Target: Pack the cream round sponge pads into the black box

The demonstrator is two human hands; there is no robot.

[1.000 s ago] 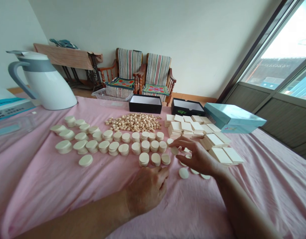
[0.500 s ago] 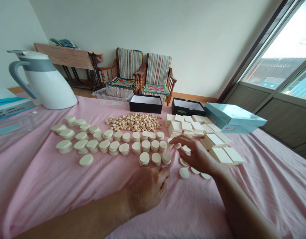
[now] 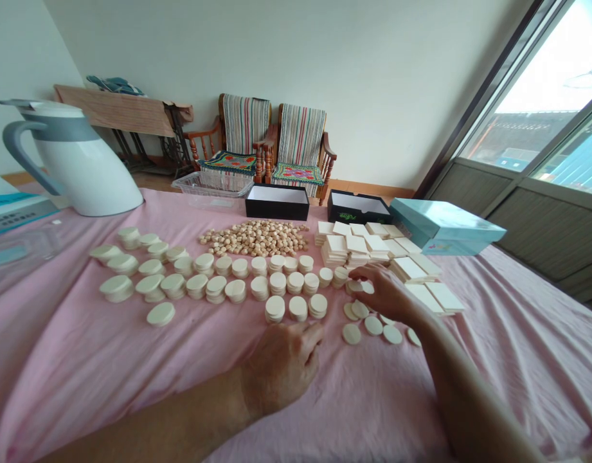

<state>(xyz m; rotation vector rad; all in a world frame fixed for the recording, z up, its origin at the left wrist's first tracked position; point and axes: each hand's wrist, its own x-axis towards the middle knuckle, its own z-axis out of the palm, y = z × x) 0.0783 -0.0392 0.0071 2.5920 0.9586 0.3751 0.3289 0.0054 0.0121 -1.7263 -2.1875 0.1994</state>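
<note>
My left hand [image 3: 282, 365] rests on the pink cloth with its fingers curled in, and nothing shows in it. Just beyond its knuckles stand short stacks of round pale wooden discs [image 3: 298, 308]. My right hand [image 3: 385, 290] hovers low over a few discs [image 3: 355, 287], its fingers bent but apart; its palm side is hidden. Loose discs [image 3: 373, 325] lie flat below that hand. More disc stacks [image 3: 197, 285] run in rows to the left. Square wooden tiles [image 3: 356, 245] are piled beyond my right hand.
A heap of small wooden pieces [image 3: 257, 238] lies behind the rows. Farther back are a clear plastic tray [image 3: 213, 184], two black boxes [image 3: 276, 209] [image 3: 358, 215] and a light blue box [image 3: 445, 225]. A white jug [image 3: 90, 170] stands at the left.
My right hand has drawn back to the right, off the end of the disc row, uncovering stacks and loose discs. My left hand stays in place. The view has shifted slightly.
</note>
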